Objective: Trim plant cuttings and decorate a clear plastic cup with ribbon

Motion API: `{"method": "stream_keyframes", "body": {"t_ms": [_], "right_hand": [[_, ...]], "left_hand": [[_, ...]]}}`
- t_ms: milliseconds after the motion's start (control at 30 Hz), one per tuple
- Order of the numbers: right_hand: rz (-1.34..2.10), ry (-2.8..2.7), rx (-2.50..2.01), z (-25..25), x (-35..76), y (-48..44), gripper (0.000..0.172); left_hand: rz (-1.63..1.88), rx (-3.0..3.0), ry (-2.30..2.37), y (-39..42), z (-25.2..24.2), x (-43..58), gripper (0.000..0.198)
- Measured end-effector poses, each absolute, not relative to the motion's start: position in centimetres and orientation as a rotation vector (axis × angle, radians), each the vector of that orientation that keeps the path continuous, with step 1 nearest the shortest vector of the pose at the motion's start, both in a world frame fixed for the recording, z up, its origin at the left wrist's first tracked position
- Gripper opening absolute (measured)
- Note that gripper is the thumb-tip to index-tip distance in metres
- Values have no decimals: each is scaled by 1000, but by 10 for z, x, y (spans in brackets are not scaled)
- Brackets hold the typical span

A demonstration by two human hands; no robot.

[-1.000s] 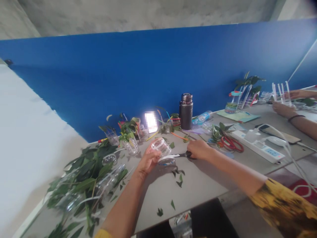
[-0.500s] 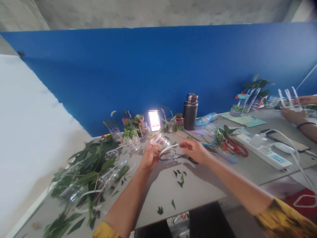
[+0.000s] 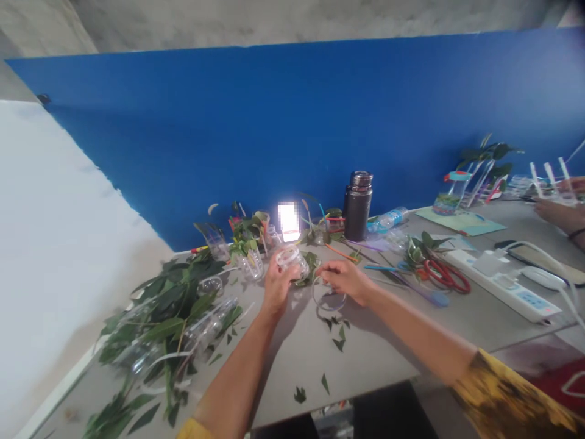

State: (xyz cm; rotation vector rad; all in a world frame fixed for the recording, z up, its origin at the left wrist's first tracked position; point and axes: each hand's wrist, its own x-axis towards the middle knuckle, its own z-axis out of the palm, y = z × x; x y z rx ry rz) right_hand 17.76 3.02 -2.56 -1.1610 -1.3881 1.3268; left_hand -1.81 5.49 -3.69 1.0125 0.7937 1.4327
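Clear plastic piece (image 3: 289,259), in left hand (image 3: 276,283), loop (image 3: 328,300), by right hand (image 3: 345,280)

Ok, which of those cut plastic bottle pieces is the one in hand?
The short clear plastic bottle piece in the left hand, lifted off the table. The others, like the slotted bottle piece just left of it, are untouched by either hand.

1. The left hand (image 3: 276,285) is hiding part of the clear plastic cup (image 3: 289,259).
2. Glare and pixelation are blurring the bright screen (image 3: 289,222) beyond it.
3. The view's right edge is cutting off a co-worker's hand (image 3: 557,210).
4. The bottom edge is cutting off the yellow sleeve (image 3: 507,396).
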Motion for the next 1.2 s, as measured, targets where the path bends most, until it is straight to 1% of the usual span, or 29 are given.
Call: {"method": "stream_keyframes", "body": {"t_ms": [100, 167, 267, 400, 600, 700, 833, 967, 1067, 1200], "right_hand": [[1562, -1415, -1058, -13, 184, 40, 39], [1602, -1489, -1039, -6, 186, 48, 41], [1554, -1591, -1063, -4, 183, 59, 40], [1548, -1540, -1064, -13, 176, 69, 41], [1948, -1315, -744, -28, 178, 73, 53], [2047, -1319, -617, -35, 180, 72, 57], [2110, -1329, -547, -43, 179, 68, 56], [2154, -1363, -484, -45, 174, 62, 58], [2166, -1361, -465, -44, 172, 59, 59], [2126, -1323, -491, -39, 176, 58, 56]], "left_hand": [[1316, 956, 838, 58, -38, -21, 72], [1252, 941, 836, 60, -39, -24, 64], [1206, 905, 801, 62, -38, -29, 51], [1161, 795, 751, 63, -39, -35, 39], [1108, 721, 762, 67, -41, -36, 26], [1106, 724, 751, 68, -42, -34, 29], [1121, 725, 738, 66, -42, -30, 44], [1125, 755, 721, 64, -41, -28, 53], [1079, 759, 697, 64, -42, -28, 53], [1069, 786, 728, 61, -42, -26, 48]]}}
